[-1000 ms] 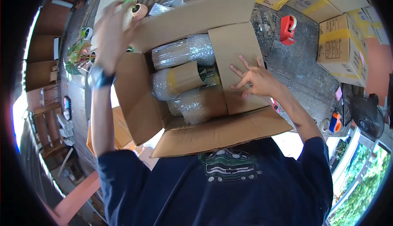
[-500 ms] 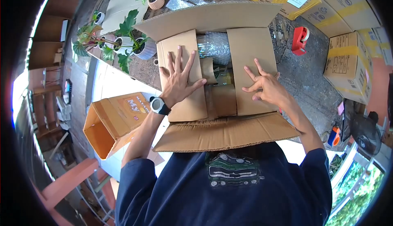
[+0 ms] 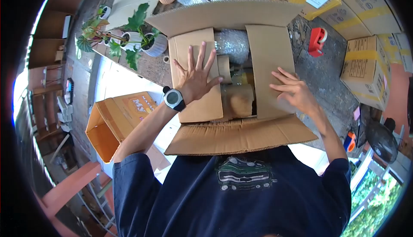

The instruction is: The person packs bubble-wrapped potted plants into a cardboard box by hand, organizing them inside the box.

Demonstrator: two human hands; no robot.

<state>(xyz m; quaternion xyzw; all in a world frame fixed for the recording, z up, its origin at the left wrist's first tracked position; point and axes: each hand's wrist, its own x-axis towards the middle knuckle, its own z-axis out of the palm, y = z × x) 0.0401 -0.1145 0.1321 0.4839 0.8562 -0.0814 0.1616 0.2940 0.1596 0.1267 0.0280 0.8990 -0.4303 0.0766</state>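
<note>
Hands on flaps, pretty much. Big brown corrugated cardboard box [image 3: 241,136] sits on the rough grey table [image 3: 314,76] right in front of the person. Its opening faces up and its long axis runs left to right across the body. The two long flaps are folded outward: one sticks up and away at the far side, the other hangs toward the person's dark blue shirt.

Left hand [image 3: 195,78], with a black wristwatch [image 3: 174,99] on the wrist, lies palm-down on the left inner flap [image 3: 193,108]. Its grip is wide open, fingers fanned and pointing away, pinching nothing. Right hand [image 3: 294,93] rests on the right inner flap [image 3: 269,52], grip also open, fingers loosely spread and pointing in toward the middle.

Between the two flaps a gap shows bubble-wrapped bundles [image 3: 232,45] at the far end and a brown-paper-wrapped bundle [image 3: 238,101] nearer.

Around it:
- red tape dispenser [image 3: 317,41] on the table to the right
- tape-sealed cartons [image 3: 365,67] further right
- potted green plants [image 3: 142,39] to the left
- open orange carton [image 3: 114,123] lying on its side, lower left
</note>
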